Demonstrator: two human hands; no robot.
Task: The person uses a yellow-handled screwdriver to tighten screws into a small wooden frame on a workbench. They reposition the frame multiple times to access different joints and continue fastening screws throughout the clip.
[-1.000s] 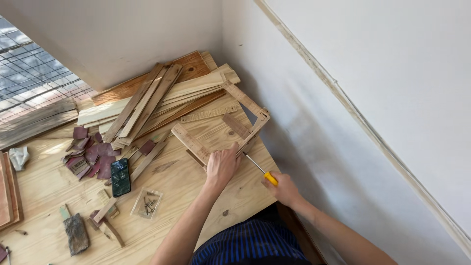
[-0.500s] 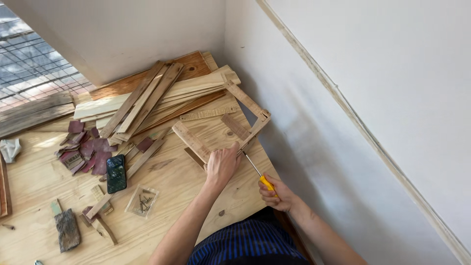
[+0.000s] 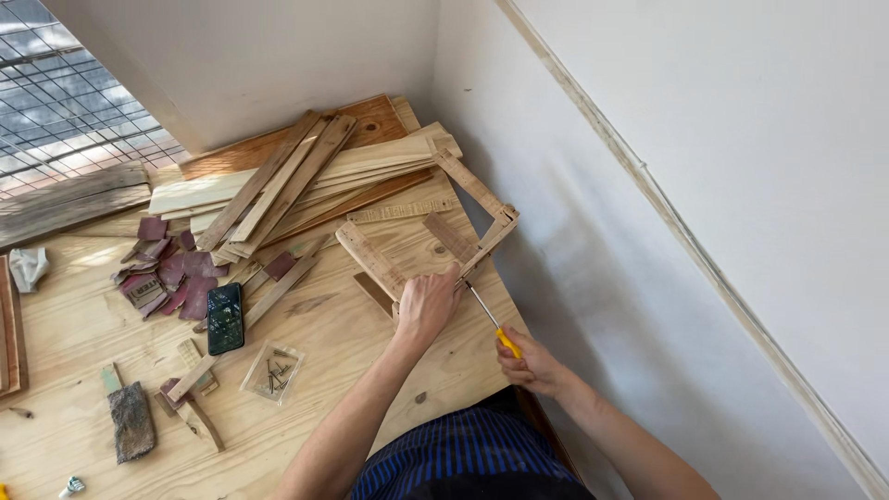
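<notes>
- The left hand presses flat on the wooden frame at the tabletop's right edge, fingers spread.
- The right hand has its grip closed around the yellow-handled screwdriver.
- The screwdriver's shaft runs up-left from that grip; its tip meets the frame just beside the left hand.

Place: small woodworking workshop | Evidence: pale plywood bench set into a white wall corner; stacked rough wooden slats along its far edge; reddish sandpaper scraps near its left side; clear bag of screws
</notes>
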